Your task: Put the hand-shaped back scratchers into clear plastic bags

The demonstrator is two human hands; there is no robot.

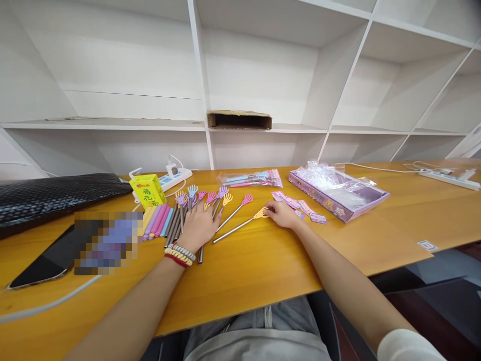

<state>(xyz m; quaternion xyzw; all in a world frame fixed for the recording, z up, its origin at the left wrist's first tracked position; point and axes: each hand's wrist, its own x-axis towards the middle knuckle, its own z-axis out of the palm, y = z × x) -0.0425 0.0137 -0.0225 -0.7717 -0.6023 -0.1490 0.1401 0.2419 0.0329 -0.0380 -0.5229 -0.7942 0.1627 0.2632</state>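
My right hand (280,214) pinches the head of a yellow back scratcher (236,230), whose metal rod points down to the left over the table. My left hand (200,225) lies spread over a bunch of back scratchers with hand-shaped heads in blue, purple, pink and yellow; its fingertips are partly hidden among them. Between my hands lies a pink back scratcher (231,216). Left of the bunch is a row of coloured handle tubes (160,220) in yellow, purple, pink and blue. Pink printed cards (298,205) lie just beyond my right hand.
Bagged back scratchers (251,179) lie at the back. A purple display box (338,195) holds clear plastic bags. At left are a yellow drink carton (147,190), a power strip (175,176), a phone (45,255) and a black bag (56,198). White shelves with a cardboard box (239,120) rise behind.
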